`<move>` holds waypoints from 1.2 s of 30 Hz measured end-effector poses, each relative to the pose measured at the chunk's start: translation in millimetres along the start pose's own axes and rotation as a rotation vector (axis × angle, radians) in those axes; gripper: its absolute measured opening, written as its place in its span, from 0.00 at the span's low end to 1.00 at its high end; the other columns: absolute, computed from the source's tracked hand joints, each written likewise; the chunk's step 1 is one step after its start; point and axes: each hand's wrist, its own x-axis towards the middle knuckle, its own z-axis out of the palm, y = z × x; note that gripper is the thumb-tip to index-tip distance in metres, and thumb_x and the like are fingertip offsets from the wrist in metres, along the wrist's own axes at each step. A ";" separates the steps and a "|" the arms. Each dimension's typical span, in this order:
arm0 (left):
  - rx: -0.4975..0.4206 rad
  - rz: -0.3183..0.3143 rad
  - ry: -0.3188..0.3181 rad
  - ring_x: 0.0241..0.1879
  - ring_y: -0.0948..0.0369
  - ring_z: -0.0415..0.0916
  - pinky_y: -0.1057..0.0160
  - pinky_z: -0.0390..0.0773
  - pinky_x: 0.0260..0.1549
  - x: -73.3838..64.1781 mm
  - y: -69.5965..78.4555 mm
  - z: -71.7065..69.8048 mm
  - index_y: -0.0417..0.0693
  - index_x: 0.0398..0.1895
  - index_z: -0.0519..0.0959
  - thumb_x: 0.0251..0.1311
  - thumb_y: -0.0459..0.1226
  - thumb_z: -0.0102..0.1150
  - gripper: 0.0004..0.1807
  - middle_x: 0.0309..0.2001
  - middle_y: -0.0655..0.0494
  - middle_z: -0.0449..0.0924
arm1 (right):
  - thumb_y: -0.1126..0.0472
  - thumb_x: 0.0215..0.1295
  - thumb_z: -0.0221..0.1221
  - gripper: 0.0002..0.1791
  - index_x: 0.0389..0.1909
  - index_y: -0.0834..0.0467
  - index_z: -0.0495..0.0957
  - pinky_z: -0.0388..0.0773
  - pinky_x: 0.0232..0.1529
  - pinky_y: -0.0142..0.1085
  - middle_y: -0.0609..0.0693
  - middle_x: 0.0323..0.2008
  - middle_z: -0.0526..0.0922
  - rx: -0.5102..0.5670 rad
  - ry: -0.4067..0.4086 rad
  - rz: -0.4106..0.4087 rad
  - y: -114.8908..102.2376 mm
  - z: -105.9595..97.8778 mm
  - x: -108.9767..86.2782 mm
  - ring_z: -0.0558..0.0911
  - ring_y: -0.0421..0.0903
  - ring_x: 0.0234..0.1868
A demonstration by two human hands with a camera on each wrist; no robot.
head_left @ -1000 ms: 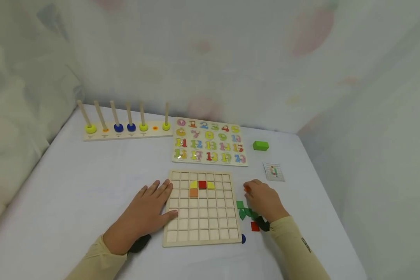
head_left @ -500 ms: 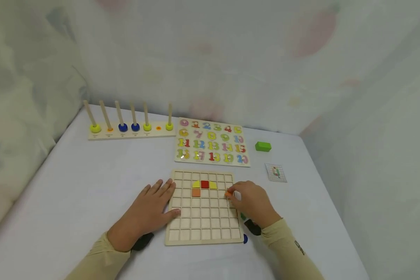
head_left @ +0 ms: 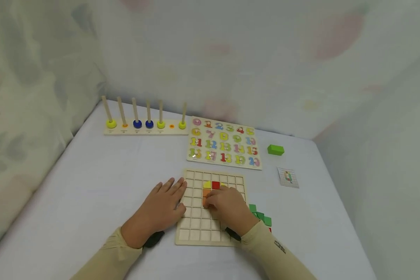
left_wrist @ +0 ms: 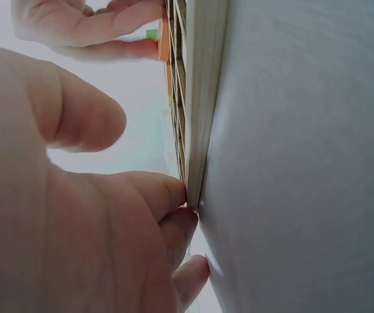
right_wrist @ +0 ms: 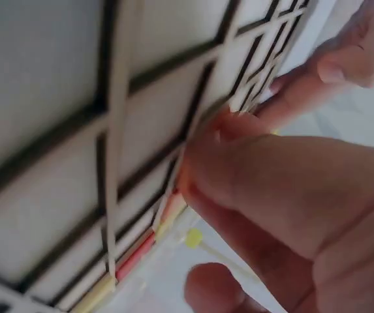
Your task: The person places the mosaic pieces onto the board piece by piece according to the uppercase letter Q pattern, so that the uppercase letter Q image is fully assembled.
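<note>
Pale printed curtains (head_left: 217, 70) hang behind a white-covered table (head_left: 133, 171), where the gridded wooden board (head_left: 195, 235) lies flat before you. Your right hand (head_left: 231, 206) reaches over the board from its right side, thumb and fingertips pinching an orange square tile (left_wrist: 164, 51). That piece is on your side of the other orange tile (head_left: 207, 192), directly beside it, in the column headed by the left yellow tile (head_left: 207, 184). Being square, it has no long axis; I judge that what counts is how its edges meet the dividers (right_wrist: 113, 163). Seen from your left wrist, it seems to stand proud of them; your fingers hide whether it lines up. Your left hand (head_left: 161, 210), fingers mostly straight and holding nothing, rests at the board's left edge, so your right is the nearer.
</note>
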 end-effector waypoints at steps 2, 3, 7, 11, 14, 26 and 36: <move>0.009 0.003 -0.006 0.81 0.40 0.52 0.34 0.52 0.77 0.9 2.1 -0.7 0.38 0.82 0.63 0.76 0.44 0.47 0.36 0.82 0.44 0.58 | 0.56 0.64 0.77 0.09 0.45 0.45 0.93 0.82 0.38 0.36 0.39 0.47 0.91 -0.047 -0.016 0.002 -1.5 -1.9 -4.7 0.86 0.43 0.44; 0.013 0.003 -0.011 0.81 0.40 0.52 0.34 0.51 0.77 1.2 2.4 -1.0 0.37 0.82 0.63 0.75 0.44 0.48 0.36 0.82 0.44 0.58 | 0.54 0.66 0.76 0.11 0.48 0.45 0.93 0.82 0.38 0.36 0.40 0.48 0.91 -0.069 -0.023 -0.007 -2.1 -2.3 -6.6 0.86 0.43 0.45; 0.029 -0.009 -0.030 0.82 0.41 0.51 0.34 0.50 0.77 1.1 1.0 -0.5 0.38 0.83 0.61 0.75 0.45 0.48 0.38 0.83 0.44 0.56 | 0.51 0.71 0.72 0.16 0.57 0.46 0.89 0.85 0.44 0.39 0.45 0.56 0.86 -0.080 -0.032 -0.050 -2.5 -2.8 -11.2 0.85 0.46 0.48; 0.030 -0.009 -0.030 0.82 0.40 0.50 0.33 0.49 0.77 1.1 -2.7 2.8 0.37 0.84 0.58 0.73 0.45 0.49 0.40 0.83 0.44 0.55 | 0.52 0.72 0.69 0.20 0.63 0.46 0.85 0.84 0.50 0.42 0.48 0.60 0.83 0.014 -0.017 0.003 2.7 -4.7 -21.0 0.84 0.48 0.50; 0.006 -0.012 -0.011 0.81 0.38 0.51 0.32 0.49 0.76 0.0 -5.5 4.4 0.35 0.85 0.55 0.71 0.44 0.51 0.42 0.83 0.41 0.55 | 0.53 0.73 0.69 0.21 0.65 0.49 0.84 0.84 0.54 0.44 0.49 0.60 0.83 0.069 -0.013 0.070 12.2 -8.5 -35.2 0.85 0.49 0.53; -0.036 0.031 0.066 0.78 0.35 0.58 0.30 0.55 0.73 5.3 -4.6 4.6 0.30 0.75 0.62 0.60 0.39 0.58 0.40 0.75 0.37 0.68 | 0.60 0.67 0.74 0.16 0.55 0.52 0.91 0.82 0.59 0.53 0.48 0.54 0.88 0.139 0.043 0.504 75.9 -21.1 -126.9 0.85 0.54 0.58; -0.023 0.028 0.065 0.77 0.35 0.59 0.29 0.56 0.73 6.8 -4.7 6.7 0.33 0.67 0.68 0.60 0.39 0.57 0.33 0.79 0.34 0.62 | 0.57 0.59 0.79 0.17 0.50 0.51 0.92 0.86 0.41 0.43 0.44 0.46 0.88 0.140 -0.010 0.624 76.9 -8.0 -149.9 0.86 0.48 0.47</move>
